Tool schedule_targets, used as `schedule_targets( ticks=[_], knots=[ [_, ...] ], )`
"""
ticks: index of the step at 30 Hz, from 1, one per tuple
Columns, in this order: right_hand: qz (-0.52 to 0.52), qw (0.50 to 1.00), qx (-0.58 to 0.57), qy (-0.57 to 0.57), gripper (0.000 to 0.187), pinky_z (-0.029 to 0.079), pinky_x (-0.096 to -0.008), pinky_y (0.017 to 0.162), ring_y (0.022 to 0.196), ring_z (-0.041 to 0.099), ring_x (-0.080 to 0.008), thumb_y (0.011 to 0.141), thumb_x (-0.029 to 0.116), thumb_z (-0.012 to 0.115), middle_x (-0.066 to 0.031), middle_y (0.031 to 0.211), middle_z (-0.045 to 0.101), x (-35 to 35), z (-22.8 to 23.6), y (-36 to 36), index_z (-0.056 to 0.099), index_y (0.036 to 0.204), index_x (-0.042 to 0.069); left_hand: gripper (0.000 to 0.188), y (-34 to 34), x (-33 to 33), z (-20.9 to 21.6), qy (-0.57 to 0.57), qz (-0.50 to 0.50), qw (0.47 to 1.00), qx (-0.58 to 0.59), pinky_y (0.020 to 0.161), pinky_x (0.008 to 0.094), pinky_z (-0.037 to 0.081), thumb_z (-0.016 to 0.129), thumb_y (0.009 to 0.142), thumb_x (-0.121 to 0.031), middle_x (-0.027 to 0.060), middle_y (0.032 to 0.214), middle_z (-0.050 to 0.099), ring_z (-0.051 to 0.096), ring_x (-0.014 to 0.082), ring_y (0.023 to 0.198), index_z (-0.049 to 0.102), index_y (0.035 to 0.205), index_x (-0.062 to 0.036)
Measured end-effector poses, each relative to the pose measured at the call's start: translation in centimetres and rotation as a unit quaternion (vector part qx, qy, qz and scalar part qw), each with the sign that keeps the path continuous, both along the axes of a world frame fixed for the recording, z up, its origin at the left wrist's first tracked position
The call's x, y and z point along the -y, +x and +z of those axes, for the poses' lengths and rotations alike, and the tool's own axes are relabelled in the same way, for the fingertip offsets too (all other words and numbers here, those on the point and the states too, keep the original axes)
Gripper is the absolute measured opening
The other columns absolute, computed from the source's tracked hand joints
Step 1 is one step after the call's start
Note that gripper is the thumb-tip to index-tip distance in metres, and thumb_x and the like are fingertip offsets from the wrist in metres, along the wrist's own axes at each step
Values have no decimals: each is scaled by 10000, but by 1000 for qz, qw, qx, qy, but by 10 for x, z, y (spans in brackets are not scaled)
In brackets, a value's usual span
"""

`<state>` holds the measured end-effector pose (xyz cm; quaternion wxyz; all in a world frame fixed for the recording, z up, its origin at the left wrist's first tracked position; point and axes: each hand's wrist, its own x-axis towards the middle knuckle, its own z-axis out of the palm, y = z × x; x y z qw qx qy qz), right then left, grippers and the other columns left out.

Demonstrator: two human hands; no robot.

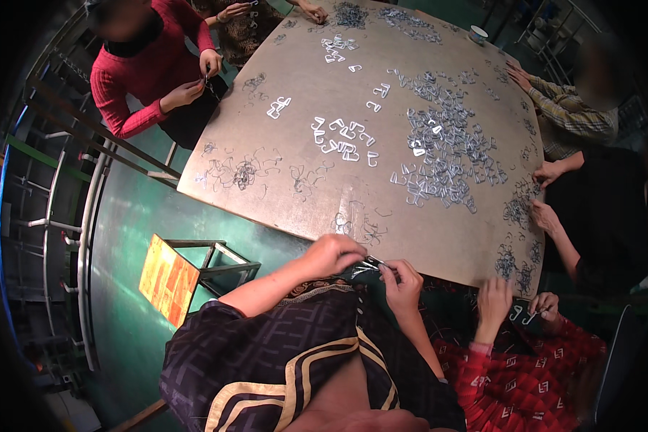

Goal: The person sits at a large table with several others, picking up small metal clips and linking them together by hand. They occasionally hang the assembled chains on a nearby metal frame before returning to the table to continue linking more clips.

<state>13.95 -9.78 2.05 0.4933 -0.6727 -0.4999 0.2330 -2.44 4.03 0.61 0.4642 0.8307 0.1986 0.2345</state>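
Just off the near edge of the table, my two hands meet over a small bunch of shiny and dark metal pieces, too small and blurred to name surely. My right hand pinches the bunch between thumb and finger. From the other side comes my left hand, fingers curled and closed at the top of the bunch; what lies in its fingertips is hidden. On the table beyond are thin bent wires, the things nearest to my left hand.
The large brown table bears a broad heap of grey metal hooks, brighter hooks and wire tangles. Co-workers stand around it; a red-patterned sleeve is close on my right. A wooden-topped stool stands at left.
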Motion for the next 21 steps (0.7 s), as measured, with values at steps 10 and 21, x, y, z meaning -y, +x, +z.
schedule_targets(
  ticks=[10, 21],
  knots=[
    [2, 1000, -13, -10, 72, 506, -251, 547, 613, 654, -133, 910, 36, 596, -94, 715, 640, 13, -8, -6, 601, 911, -35, 146, -15, -143, -64, 344, 306, 821, -337, 720, 397, 502, 585, 766, -89, 121, 844, 655, 613, 309, 810, 716, 742, -29],
    [-43, 982, -186, 1, 98, 536, -247, 579, 665, 678, -132, 857, -14, 650, -96, 762, 668, 19, -18, -10, 607, 916, -80, 147, 1, -156, -54, 364, 233, 797, -422, 692, 376, 534, 608, 747, -130, 145, 822, 681, 659, 290, 794, 722, 764, -38]
  ],
)
